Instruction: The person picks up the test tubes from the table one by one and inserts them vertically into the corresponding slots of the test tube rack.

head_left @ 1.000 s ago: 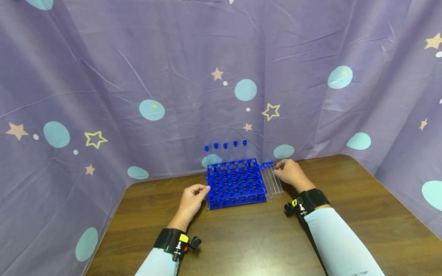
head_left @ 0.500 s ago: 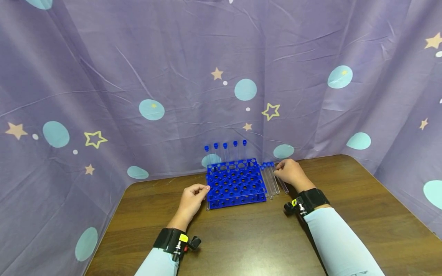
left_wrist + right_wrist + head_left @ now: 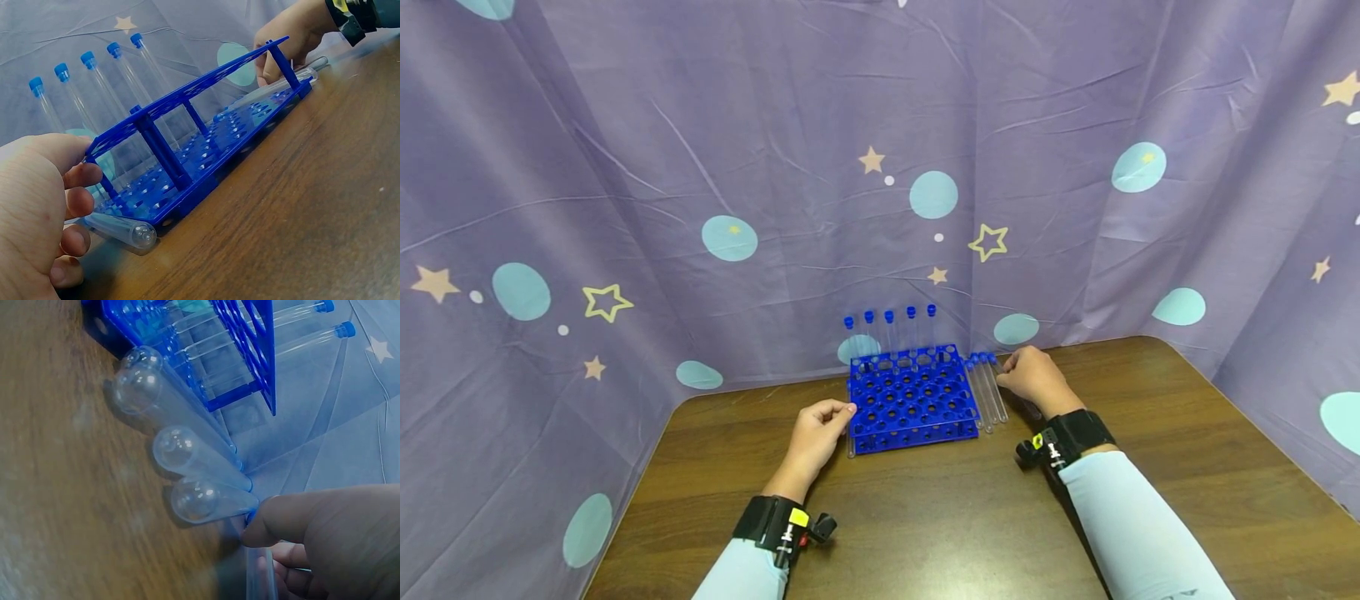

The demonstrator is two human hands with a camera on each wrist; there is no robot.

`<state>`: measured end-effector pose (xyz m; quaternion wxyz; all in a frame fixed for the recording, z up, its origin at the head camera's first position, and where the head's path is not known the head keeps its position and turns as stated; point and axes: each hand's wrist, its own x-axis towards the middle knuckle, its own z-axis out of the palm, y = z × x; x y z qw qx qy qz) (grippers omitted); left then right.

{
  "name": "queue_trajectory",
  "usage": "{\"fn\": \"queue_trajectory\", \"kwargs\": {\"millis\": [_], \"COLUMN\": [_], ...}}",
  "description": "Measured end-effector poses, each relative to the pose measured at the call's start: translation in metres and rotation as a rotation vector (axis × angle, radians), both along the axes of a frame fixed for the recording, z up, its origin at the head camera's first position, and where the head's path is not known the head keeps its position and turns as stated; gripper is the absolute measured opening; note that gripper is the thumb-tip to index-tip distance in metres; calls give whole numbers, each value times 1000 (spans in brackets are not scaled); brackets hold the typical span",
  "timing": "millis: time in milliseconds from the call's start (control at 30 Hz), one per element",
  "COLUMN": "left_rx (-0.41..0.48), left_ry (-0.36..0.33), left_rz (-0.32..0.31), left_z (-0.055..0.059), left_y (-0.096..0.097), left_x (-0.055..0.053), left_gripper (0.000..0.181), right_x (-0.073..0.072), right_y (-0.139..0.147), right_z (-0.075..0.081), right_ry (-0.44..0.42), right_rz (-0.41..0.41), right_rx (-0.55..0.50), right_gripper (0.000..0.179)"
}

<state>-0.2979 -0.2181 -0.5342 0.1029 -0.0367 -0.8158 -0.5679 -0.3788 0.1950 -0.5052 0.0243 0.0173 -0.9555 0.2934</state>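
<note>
A blue test tube rack (image 3: 916,421) stands on the table, with several blue-capped test tubes (image 3: 94,87) upright in its back row. My left hand (image 3: 815,429) pinches the rack's top plate at its left edge, thumb above and fingers curled below. Beneath those fingers, a clear test tube (image 3: 131,231) lies along the rack's left side. Several capped test tubes (image 3: 178,447) lie together beside the rack's right end. My right hand (image 3: 1033,379) pinches another test tube (image 3: 259,575) near these tubes' caps; in the head view it is mostly hidden under the hand.
A wooden table (image 3: 925,517) carries everything, its back edge running close behind the rack. A purple curtain (image 3: 820,125) with stars and blue ovals hangs behind and at both sides. Black straps with small cameras sit on both wrists.
The rightmost lying test tube has swung its rounded end out to the right, away from the others, in my right hand's fingers. My left hand and the rack have stayed put.
</note>
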Motion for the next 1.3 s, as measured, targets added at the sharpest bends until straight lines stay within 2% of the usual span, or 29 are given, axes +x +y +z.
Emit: {"fn": "queue_trajectory", "kwargs": {"millis": [833, 933, 1067, 1300], "left_rx": [12, 13, 17, 15], "left_ry": [-25, -24, -25, -23], "left_rz": [-1, -5, -9, -5], "left_z": [0, 1, 2, 3], "left_y": [-1, -1, -1, 0], "left_x": [0, 0, 2, 1], "left_gripper": [21, 20, 20, 19], "right_x": [-1, -4, -2, 0], "right_y": [2, 3, 2, -1], "right_z": [-2, -7, -5, 1], "right_ry": [-33, -7, 26, 113], "right_rz": [-5, -23, -52, -44], "right_rx": [-6, -22, -61, -96], "right_gripper": [24, 27, 26, 24]}}
